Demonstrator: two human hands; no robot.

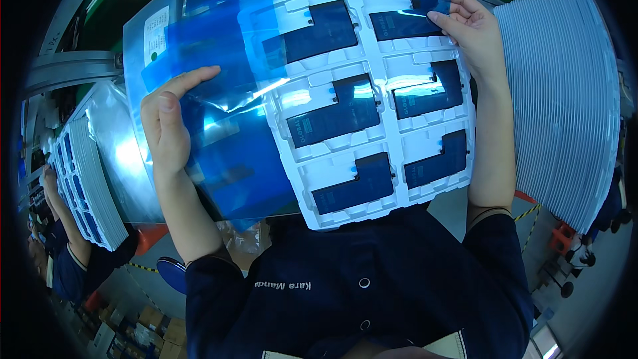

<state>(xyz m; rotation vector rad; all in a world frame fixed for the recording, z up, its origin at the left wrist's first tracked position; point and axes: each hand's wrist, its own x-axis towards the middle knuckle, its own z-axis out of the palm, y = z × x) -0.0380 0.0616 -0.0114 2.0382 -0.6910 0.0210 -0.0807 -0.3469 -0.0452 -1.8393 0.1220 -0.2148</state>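
A white moulded tray [389,134] lies before me, holding several flat, dark, L-shaped batteries [342,110] in its pockets. My right hand [473,26] is at the tray's far right corner, thumb and fingertips closed on the edge of the far right battery [405,23]. That battery sits in or just over its pocket; I cannot tell which. A clear blue plastic film [232,119] lies to the left and overlaps the tray's left edge. My left hand [166,126] is over this film, index finger stretched out, thumb apart, with nothing visible in it.
A tall stack of white trays [558,100] stands close on the right. To the left are a clear plastic sheet or bag with a white label [157,33] and another tray stack [93,179]. Another person's arm [63,206] reaches to that stack.
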